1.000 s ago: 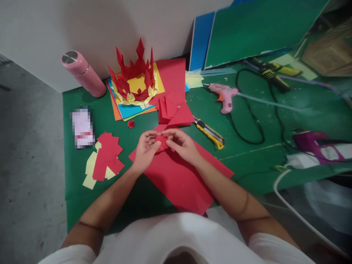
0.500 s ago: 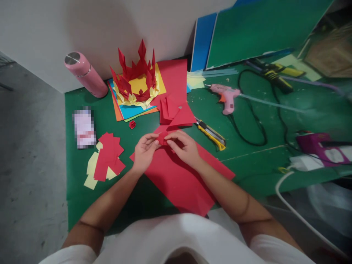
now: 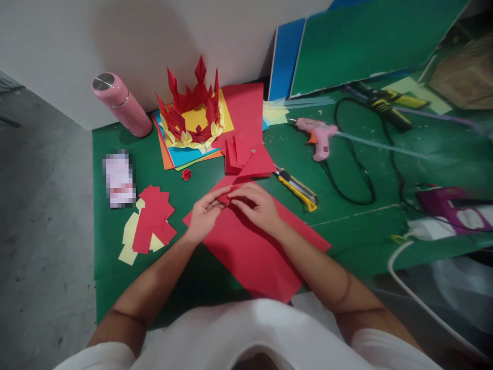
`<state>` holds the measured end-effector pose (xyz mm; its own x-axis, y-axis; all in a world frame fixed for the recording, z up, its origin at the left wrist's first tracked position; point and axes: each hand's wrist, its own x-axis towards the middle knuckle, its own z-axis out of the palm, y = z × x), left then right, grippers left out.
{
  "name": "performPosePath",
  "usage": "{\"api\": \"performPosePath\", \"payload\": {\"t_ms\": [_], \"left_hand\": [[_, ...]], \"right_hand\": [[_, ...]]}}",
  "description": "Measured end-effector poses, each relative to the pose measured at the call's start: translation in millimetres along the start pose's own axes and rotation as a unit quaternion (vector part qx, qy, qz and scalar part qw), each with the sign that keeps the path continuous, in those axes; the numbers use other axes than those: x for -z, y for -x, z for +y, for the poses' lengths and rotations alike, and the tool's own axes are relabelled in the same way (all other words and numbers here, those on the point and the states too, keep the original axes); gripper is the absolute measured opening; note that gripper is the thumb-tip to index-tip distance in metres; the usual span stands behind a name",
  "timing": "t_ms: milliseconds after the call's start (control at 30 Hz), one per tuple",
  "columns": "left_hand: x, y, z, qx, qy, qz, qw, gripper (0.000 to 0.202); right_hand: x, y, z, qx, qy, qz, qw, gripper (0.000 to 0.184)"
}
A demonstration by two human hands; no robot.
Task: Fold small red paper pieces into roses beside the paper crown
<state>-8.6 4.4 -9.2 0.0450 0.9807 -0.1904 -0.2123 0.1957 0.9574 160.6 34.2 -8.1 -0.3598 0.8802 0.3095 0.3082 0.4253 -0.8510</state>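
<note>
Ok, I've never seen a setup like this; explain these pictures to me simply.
No machine here, just a person's bare left hand and right hand. One camera worn on the head, looking forward and down, takes every picture. Over a large red sheet, they pinch a small red paper piece, mostly hidden. Around them on the green table lie a paper rose, loose paper pieces, a utility knife and a pink glue gun. Behind, a paper crown rests on coloured sheets beside a pink bottle.
</note>
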Motion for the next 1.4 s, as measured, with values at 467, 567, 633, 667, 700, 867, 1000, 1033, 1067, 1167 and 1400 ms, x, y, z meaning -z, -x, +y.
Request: {"api": "performPosePath", "payload": {"t_ms": [467, 567, 633, 667, 700, 867, 1000, 1033, 1067, 1167, 1400], "left_hand": [[-2.7, 2, -7, -0.002, -0.007, -0.033, 0.999, 0.037], [-3.7, 3, -6, 0.006, -0.002, -0.030, 1.000, 0.039], [-4.7, 3, -6, 0.008, -0.006, -0.034, 0.999, 0.038], [-5.3, 3, -5, 0.007, -0.010, -0.034, 0.999, 0.038], [-5.9, 4, -5, 0.006, -0.014, -0.034, 0.999, 0.037], [-8.5, 5, -6, 0.004, -0.025, -0.023, 0.999, 0.037], [-10.2, 6, -8, -0.001, 0.000, -0.016, 1.000, 0.035], [-10.6, 6, -8, -0.003, 0.009, -0.016, 1.000, 0.035], [-11.0, 6, -9, -0.003, 0.018, -0.017, 1.000, 0.035], [-12.1, 6, -9, 0.004, 0.037, -0.009, 0.999, 0.035], [-13.3, 7, -7, 0.031, 0.057, -0.001, 0.998, 0.041]], "right_hand": [[0, -2, 1, -0.014, -0.013, -0.001, 1.000, 0.008], [-1, -2, -1, -0.032, -0.020, -0.001, 0.999, 0.006], [-1, -2, -2, -0.046, -0.018, 0.002, 0.999, 0.005], [-2, -2, -3, -0.052, -0.015, 0.003, 0.999, 0.005], [-2, -2, -3, -0.057, -0.013, 0.002, 0.998, 0.006], [-5, -1, -4, -0.072, 0.004, -0.002, 0.997, 0.008], [-7, 0, -3, -0.079, 0.000, 0.007, 0.997, 0.008], [-7, 0, -2, -0.079, -0.002, 0.008, 0.997, 0.008], [-7, 0, -2, -0.077, -0.004, 0.010, 0.997, 0.008], [-9, 1, -2, -0.075, -0.009, 0.015, 0.997, 0.008], [-11, 2, -2, -0.077, -0.009, 0.028, 0.997, 0.009]]}}
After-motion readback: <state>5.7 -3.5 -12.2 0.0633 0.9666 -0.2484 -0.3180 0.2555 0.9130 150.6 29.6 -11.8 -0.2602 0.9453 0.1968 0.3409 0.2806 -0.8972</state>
